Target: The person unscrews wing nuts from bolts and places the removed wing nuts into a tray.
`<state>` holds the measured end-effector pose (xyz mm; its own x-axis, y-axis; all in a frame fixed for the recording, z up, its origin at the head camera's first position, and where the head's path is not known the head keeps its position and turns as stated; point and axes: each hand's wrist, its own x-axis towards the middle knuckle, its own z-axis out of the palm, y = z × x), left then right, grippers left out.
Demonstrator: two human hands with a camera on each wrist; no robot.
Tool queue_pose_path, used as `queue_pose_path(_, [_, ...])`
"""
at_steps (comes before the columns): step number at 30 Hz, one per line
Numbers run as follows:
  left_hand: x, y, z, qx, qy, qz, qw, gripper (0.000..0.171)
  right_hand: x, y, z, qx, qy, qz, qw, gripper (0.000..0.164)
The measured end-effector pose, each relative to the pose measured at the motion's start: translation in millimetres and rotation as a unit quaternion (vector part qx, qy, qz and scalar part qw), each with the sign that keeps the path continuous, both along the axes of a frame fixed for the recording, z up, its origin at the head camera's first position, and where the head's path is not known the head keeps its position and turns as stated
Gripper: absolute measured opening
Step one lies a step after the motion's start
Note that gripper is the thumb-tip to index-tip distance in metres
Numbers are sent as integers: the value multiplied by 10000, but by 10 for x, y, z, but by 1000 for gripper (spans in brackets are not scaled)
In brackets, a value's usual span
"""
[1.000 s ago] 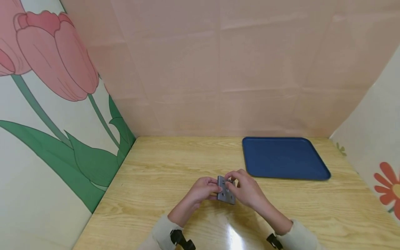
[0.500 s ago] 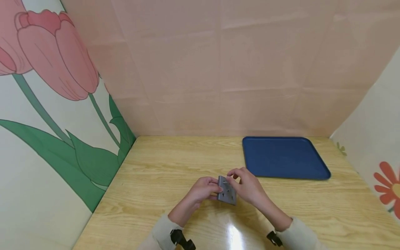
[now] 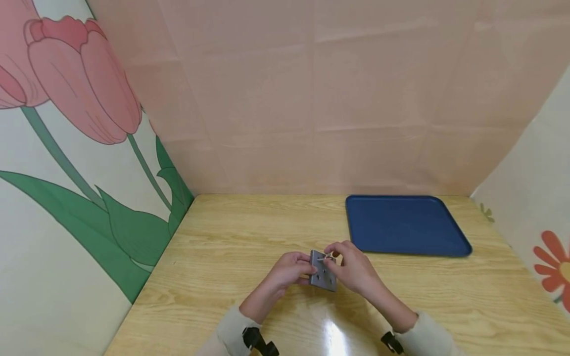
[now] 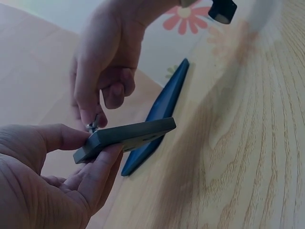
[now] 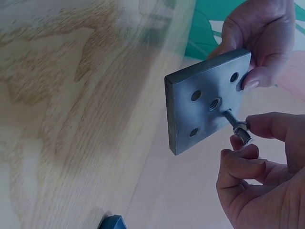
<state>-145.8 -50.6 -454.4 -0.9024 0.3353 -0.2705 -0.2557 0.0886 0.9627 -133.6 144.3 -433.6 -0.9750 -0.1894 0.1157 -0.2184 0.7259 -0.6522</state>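
Note:
My left hand [image 3: 291, 269] grips one edge of a square grey metal plate [image 3: 323, 272] between thumb and fingers. The plate is held tilted above the table. In the right wrist view, its face [image 5: 209, 81] shows a larger threaded hole in the middle and smaller holes near the corners. A small silver bolt [image 5: 238, 128] stands out from the corner hole by my left thumb, its thin threaded end at the hole. My right hand [image 3: 354, 267] pinches the bolt's thicker outer end between thumb and finger; the other fingers are curled. In the left wrist view, fingertips partly cover the bolt [image 4: 92, 127].
A blue tray [image 3: 405, 225] lies at the back right of the wooden table [image 3: 213, 282], behind my right hand. A pink wall covering [image 3: 311, 99] rises at the table's back edge. Flower-printed panels [image 3: 80, 99] flank both sides.
My right fingers have shifted slightly around the bolt, moving to the plate's upper corner and back, so more of the bolt now shows. My left hand and the plate have hardly moved.

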Motion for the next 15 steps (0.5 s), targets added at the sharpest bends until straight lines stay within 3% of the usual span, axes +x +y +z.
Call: queue_pose_path(15, [-4,11,-18,86,12,35,10000,25,20,-21,2,-3,126,82,9999,14])
